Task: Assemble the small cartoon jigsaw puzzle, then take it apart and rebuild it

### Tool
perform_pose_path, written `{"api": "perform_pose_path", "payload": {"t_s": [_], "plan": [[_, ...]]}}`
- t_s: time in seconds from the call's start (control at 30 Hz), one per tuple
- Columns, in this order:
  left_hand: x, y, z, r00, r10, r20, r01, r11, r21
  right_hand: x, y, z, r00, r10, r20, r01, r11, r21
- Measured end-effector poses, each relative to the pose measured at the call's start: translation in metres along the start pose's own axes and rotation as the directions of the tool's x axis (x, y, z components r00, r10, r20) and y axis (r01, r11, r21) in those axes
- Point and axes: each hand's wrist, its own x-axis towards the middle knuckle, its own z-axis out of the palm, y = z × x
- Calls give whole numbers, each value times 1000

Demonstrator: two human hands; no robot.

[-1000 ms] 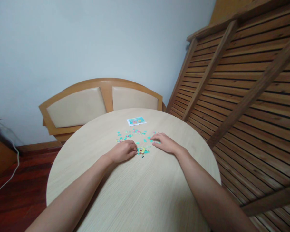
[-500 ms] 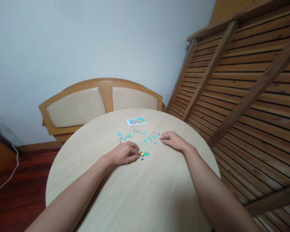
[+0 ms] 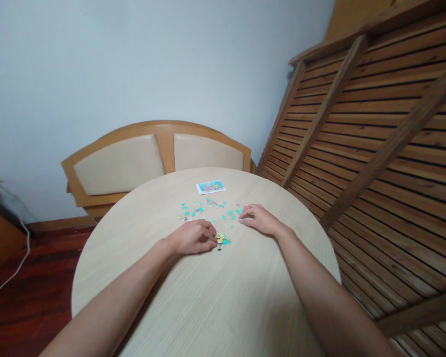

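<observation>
On the round table, my left hand (image 3: 197, 237) lies with curled fingers, its fingertips at the left edge of a small joined cluster of jigsaw pieces (image 3: 220, 239) in yellow and turquoise. Part of that cluster is hidden behind the fingers. My right hand (image 3: 259, 218) reaches over the right-hand group of loose jigsaw pieces (image 3: 231, 213), thumb and fingers a little apart. Its fingertips touch or hover just above the nearest pieces; which of the two I cannot tell. More loose turquoise and pink pieces (image 3: 198, 210) are scattered beyond my left hand.
A picture card (image 3: 211, 187) with cartoon figures lies past the pieces on the pale wooden table (image 3: 223, 307). Behind the table stands a headboard (image 3: 167, 144) with cream panels. A slatted wooden frame (image 3: 357, 129) leans at the right. A white cable (image 3: 25, 248) hangs at the left.
My right hand has shifted left and slightly nearer over the loose pieces, covering some of them. My left hand stays by the joined cluster. The camera view has moved very slightly.
</observation>
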Motion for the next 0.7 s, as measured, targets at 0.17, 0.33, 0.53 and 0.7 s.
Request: {"api": "perform_pose_path", "payload": {"t_s": [0.17,0.33,0.53,0.7], "plan": [[-1,-1,1,1000,-6,-3,6,999,35,0,-2,1,999,47,16,-47,999,-26],[0,-2,3,1000,1,-2,-1,999,41,-1,-3,2,998,67,20,-66,997,-50],[-2,-15,1,996,-51,-76,55,996,63,-2,-4,2,998,53,34,-51,997,-53],[-12,-38,-7,933,-289,-215,323,935,144,-2,-9,-1,998,62,29,-61,998,-24]]}}
